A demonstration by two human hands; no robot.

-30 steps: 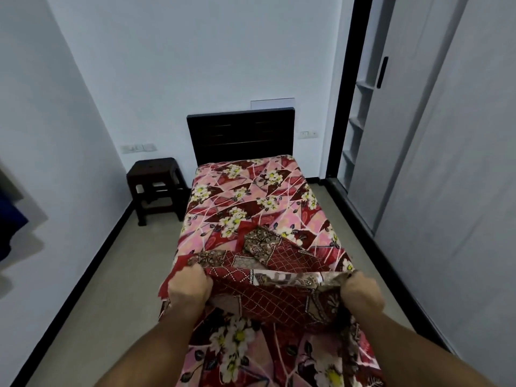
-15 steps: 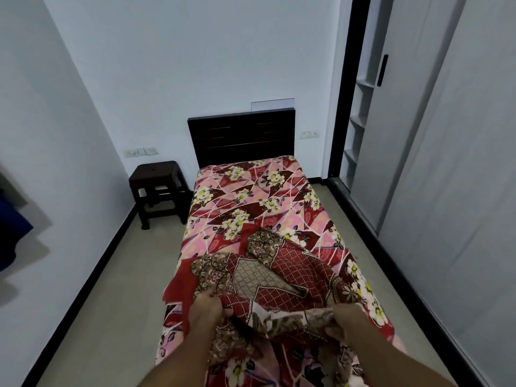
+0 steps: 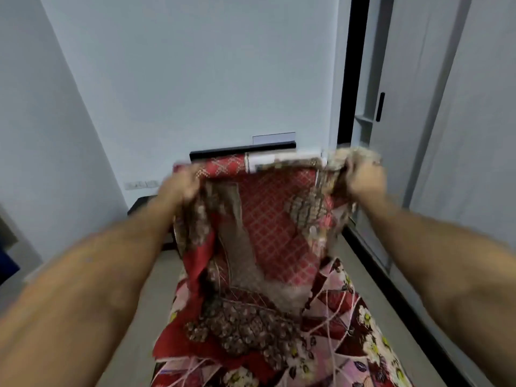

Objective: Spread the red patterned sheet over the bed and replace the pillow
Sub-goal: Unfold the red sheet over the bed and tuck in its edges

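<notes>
Holding up a red patterned cloth sheet [image 3: 279, 219] at arm's length. Gripping its upper left corner in the left hand [image 3: 178, 185], fingers curled round bunched fabric. Gripping the upper right corner in the right hand [image 3: 363, 180], also curled round a wad of cloth; both motion-blurred, so cannot tell single fingers apart. Hands well apart, top edge pulled roughly level between them. Hanging from there in folds: red diamond-lattice panel in the middle, brown dotted patches at the sides. Lower part piled and crumpled on a narrow single bed [image 3: 351, 317] with a pink and maroon floral cover. Most of the mattress hidden behind the raised cloth. Just above the top edge, a strip of dark wooden headboard [image 3: 243, 148] against a pale white wall [image 3: 195, 79]. Left of the bed, partly behind the left forearm, a corner of a dark brown stool [image 3: 139, 205]; above it a white socket plate [image 3: 141, 185] on the wall. To the right, a strip of beige floor [image 3: 363, 263], then a black door frame [image 3: 345, 79] and light grey sliding wardrobe doors [image 3: 418, 135] with a black vertical handle [image 3: 380, 107]. At far left edge, something blue [image 3: 5, 265], too cut off to tell.
</notes>
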